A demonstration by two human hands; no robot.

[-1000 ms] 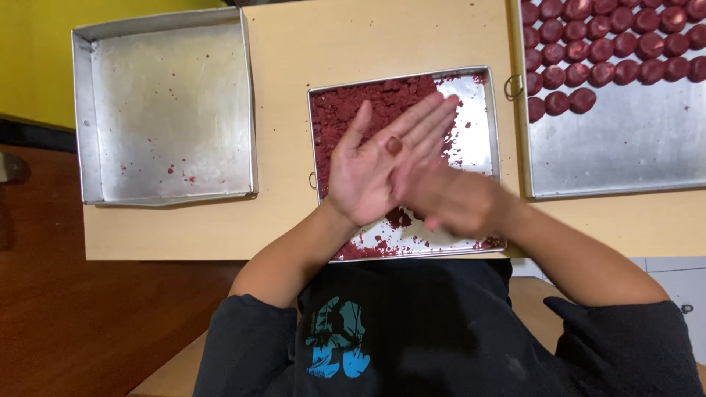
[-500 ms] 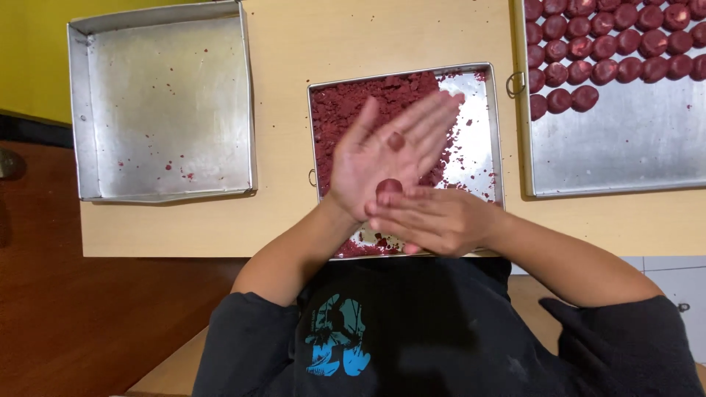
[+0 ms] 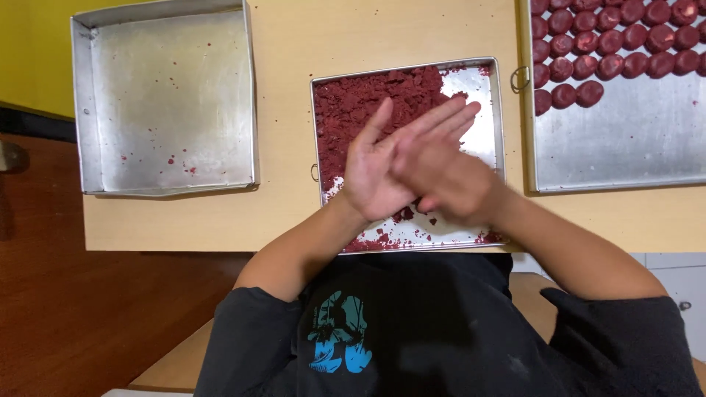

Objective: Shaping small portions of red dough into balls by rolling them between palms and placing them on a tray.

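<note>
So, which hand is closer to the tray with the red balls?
Right. The right hand lies over the left palm, above the middle tray, on the side toward the ball tray. The left hand is on the far side, toward the empty tray.

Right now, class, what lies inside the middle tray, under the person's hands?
The middle tray holds dark red crumbs heaped at its far left, and bare metal elsewhere. The left hand and right hand, pressed together, cover its centre.

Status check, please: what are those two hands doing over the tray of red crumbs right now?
Left hand and right hand pressed palm to palm above middle tray. Whatever is between them is hidden. Red crumb mix fills tray's far left. Nothing blocking.
</note>
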